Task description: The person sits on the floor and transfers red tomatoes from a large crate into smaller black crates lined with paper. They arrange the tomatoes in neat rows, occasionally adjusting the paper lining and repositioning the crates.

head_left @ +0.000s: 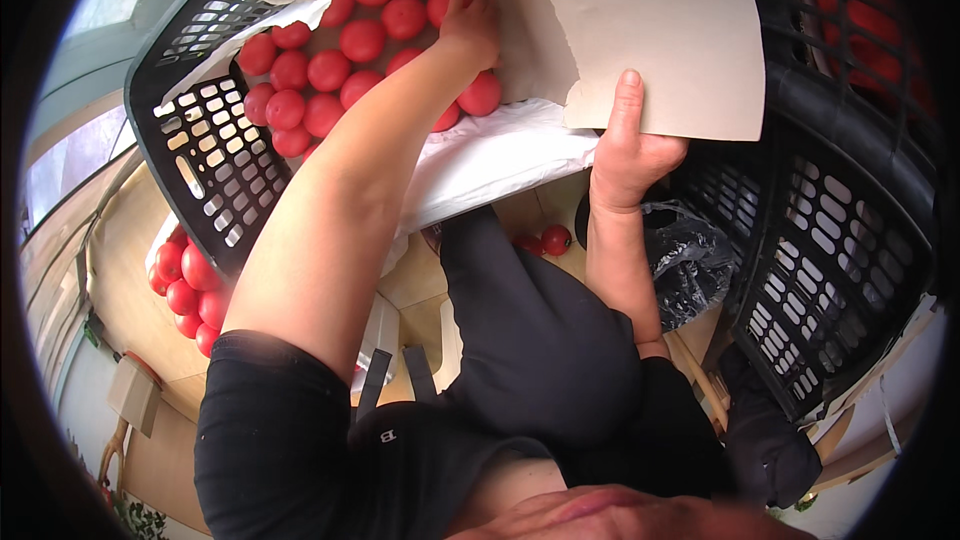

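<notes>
Red tomatoes [328, 70] lie in rows inside a black plastic crate [217, 157] tilted before me, lined with white paper [495, 161]. At the upper right of the rows, my left hand [471, 26] has its fingers around a tomato [438, 9]; part of the grip is hidden. Against the right side of the rows stands a brownish-grey sheet [551, 22] with a torn edge. My right hand [637, 142] grips the lower edge of a large beige cardboard sheet [667, 30], thumb on top and fingers beneath.
More tomatoes [182, 296] are piled at the left, below the crate. A tomato [556, 239] lies on the floor near my leg. To the right are a black plastic bag [686, 262] and stacked black crates [817, 270], with red produce [862, 22] behind the upper mesh.
</notes>
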The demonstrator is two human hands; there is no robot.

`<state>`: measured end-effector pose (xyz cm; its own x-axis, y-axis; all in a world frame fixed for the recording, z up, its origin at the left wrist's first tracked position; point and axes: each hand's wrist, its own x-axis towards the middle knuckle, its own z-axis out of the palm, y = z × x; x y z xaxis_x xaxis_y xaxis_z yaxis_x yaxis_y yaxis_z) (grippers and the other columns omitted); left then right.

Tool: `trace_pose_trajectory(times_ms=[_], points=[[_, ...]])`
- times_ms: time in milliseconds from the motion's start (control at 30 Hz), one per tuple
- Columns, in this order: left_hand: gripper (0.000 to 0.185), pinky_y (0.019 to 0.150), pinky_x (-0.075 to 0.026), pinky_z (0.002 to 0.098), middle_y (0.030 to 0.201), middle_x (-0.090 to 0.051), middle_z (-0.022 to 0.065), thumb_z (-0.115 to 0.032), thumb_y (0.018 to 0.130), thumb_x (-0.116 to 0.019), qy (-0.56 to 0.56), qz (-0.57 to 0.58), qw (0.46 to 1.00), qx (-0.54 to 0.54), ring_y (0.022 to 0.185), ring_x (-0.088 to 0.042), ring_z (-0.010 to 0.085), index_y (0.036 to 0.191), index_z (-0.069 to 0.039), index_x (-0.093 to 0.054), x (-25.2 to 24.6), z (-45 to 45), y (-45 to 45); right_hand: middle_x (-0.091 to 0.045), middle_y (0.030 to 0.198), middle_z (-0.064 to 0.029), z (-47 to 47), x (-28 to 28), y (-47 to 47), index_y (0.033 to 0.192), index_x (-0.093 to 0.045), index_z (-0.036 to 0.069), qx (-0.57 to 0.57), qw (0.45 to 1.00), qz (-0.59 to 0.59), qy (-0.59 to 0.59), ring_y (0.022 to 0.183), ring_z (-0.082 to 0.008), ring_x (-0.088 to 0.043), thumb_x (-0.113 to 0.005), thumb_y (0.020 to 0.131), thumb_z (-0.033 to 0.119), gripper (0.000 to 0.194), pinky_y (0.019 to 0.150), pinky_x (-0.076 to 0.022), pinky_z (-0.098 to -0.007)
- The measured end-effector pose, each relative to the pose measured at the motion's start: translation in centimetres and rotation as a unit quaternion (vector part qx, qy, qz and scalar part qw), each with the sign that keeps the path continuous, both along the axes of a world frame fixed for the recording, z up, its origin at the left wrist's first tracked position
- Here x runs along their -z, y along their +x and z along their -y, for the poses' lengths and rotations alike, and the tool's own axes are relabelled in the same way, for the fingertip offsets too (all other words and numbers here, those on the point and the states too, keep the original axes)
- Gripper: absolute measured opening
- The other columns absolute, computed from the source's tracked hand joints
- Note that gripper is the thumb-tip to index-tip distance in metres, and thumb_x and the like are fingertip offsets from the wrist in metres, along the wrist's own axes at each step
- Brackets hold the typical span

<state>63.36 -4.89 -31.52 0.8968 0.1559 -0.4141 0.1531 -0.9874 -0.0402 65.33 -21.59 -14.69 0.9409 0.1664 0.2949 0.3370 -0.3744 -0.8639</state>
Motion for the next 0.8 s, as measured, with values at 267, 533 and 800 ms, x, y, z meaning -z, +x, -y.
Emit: trace_pose_trajectory(times_ms=[267, 533, 800], points=[[0.046, 0.118, -0.015, 0.0614, 0.138, -0.054, 0.0088, -0.037, 0.091, -0.063, -0.141, 0.077, 0.986, -0.044, 0.135, -0.043, 0.0251, 0.129, -0.013, -0.061, -6.6, -2.8, -3.4, -0.06, 0.12, -0.0193, 1.8, -0.7, 0.9, 0.124, -0.043, -0.01, 0.023, 0.992, -0.039, 0.118, 0.105, -0.0227, -0.063, -0.065, 0.09, -0.003, 0.041, 0.088, -0.0542, -0.0328], [0.024, 0.085, -0.052, 0.0381, 0.108, -0.068, 0.0141, -0.016, 0.088, -0.07, -0.289, 0.251, 0.9, -0.209, 0.101, -0.065, 0.0326, 0.106, -0.001, -0.067, -17.9, -6.8, -21.3, -0.033, 0.13, -0.027, 2.5, -0.4, 3.5, 0.146, -0.023, -0.002, 0.118, 0.952, 0.214, -0.186, 0.113, -0.0363, -0.052, -0.082, 0.072, 0.005, 0.094, 0.089, -0.0529, -0.0436], [0.01, 0.089, -0.052, 0.0325, 0.105, -0.07, 0.0125, 0.001, 0.091, -0.065, -0.197, 0.384, 0.8, -0.417, 0.1, -0.066, 0.0229, 0.1, 0.002, -0.069, -22.9, -3.2, -35.7, -0.037, 0.135, -0.0275, 0.8, -2.6, -0.6, 0.136, -0.04, -0.01, 0.122, 0.854, 0.444, -0.241, 0.121, -0.0383, -0.043, -0.069, 0.089, 0.02, 0.062, 0.101, -0.0393, -0.0467]])
